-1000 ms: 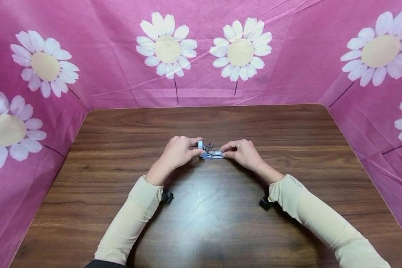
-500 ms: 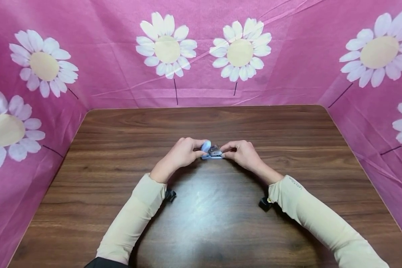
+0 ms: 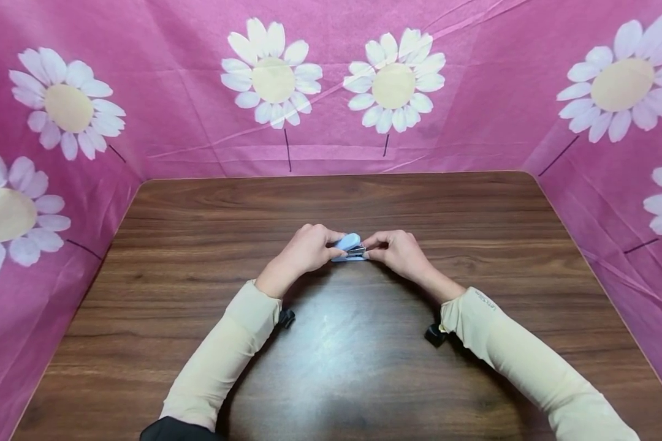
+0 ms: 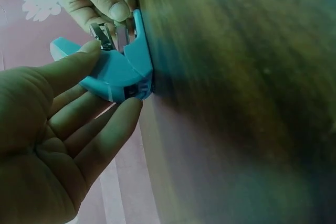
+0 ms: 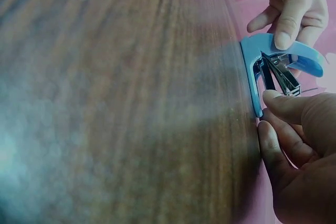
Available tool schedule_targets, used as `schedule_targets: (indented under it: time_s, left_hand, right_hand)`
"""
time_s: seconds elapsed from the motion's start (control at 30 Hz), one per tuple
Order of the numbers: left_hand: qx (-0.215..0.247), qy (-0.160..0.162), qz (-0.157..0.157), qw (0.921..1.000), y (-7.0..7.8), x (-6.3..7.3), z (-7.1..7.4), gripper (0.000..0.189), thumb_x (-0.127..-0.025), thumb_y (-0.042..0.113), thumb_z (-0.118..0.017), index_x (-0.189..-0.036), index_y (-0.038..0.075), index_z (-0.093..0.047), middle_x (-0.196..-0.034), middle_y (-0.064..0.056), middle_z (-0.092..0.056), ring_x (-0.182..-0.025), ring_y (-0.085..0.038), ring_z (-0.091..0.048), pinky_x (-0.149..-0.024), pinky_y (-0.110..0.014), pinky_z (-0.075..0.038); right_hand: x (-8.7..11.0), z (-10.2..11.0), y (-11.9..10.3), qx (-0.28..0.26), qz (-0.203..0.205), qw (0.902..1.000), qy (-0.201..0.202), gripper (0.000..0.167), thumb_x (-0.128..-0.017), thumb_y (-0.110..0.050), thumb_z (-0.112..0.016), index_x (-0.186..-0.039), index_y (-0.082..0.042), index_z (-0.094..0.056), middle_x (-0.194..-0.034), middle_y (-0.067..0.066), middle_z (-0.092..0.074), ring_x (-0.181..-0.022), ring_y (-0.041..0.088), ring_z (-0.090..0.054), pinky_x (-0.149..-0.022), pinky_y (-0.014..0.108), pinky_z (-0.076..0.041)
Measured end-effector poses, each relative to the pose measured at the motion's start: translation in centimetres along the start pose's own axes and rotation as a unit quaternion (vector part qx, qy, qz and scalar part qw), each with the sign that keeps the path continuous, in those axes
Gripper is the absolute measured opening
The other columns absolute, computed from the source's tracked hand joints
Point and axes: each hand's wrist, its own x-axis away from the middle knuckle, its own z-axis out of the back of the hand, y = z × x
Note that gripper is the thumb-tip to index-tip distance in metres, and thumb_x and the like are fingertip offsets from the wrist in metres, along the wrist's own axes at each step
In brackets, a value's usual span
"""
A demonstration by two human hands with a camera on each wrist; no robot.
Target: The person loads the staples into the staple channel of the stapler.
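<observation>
A light blue stapler [image 3: 347, 242] stands on the wooden table between my hands, its cover raised at an angle above the metal staple magazine [image 5: 269, 75]. My left hand [image 3: 307, 248] holds the hinge end, with the thumb on the side of the cover in the left wrist view. At the other end, my right hand [image 3: 399, 252] pinches the front of the stapler, thumb against the magazine tip. The right wrist view shows a gap between the blue cover [image 5: 307, 61] and the metal parts. Some fingertips behind the stapler are hidden.
The brown wooden table [image 3: 331, 367] extends on all sides of the hands. Pink cloth [image 3: 331, 153] with white daisies hangs along its back and sides. A small black device [image 3: 287, 318] sits at the left wrist, another black device [image 3: 434, 335] at the right.
The stapler's cover has swung from upright down toward the right, over the magazine. My left hand has shifted slightly right with it, while my right hand has stayed at the front end.
</observation>
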Motion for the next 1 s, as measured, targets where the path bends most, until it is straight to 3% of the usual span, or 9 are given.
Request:
schedule_targets:
  time_s: [0.4,0.63,1.0]
  left_hand:
    - [-0.061,-0.016,-0.016,0.9979,0.9,-0.5,-0.1,0.035,-0.093,0.035,-0.073,-0.127,0.029,-0.073,-0.12,0.002,-0.075,-0.088,-0.019,-0.064,-0.083,-0.038,-0.054]
    - [-0.095,-0.025,-0.051,0.9938,1.6,-1.0,0.0,0.024,-0.091,0.035,-0.076,-0.113,0.027,-0.079,-0.102,0.002,-0.077,-0.082,-0.021,-0.066,-0.079,-0.042,-0.055]
    - [-0.125,-0.033,-0.049,0.9904,2.5,-1.3,-0.2,0.012,-0.09,0.03,-0.077,-0.096,0.02,-0.079,-0.09,0.0,-0.075,-0.077,-0.022,-0.065,-0.074,-0.042,-0.055]
  right_hand:
    - [-0.1,0.0,0.0,0.0,-0.005,1.0,0.0,0.013,-0.082,-0.022,-0.084,-0.095,-0.021,-0.081,-0.087,-0.004,-0.079,-0.079,0.007,-0.068,-0.075,0.03,-0.051]
    - [-0.1,-0.1,0.0,-0.003,-0.007,1.0,0.005,0.013,-0.079,-0.02,-0.085,-0.092,-0.019,-0.081,-0.083,-0.004,-0.078,-0.074,0.005,-0.066,-0.073,0.029,-0.05]
    - [-0.2,-0.2,0.0,0.008,0.004,0.9999,0.01,0.016,-0.078,-0.019,-0.084,-0.093,-0.019,-0.081,-0.078,-0.005,-0.077,-0.071,0.004,-0.064,-0.071,0.029,-0.049]
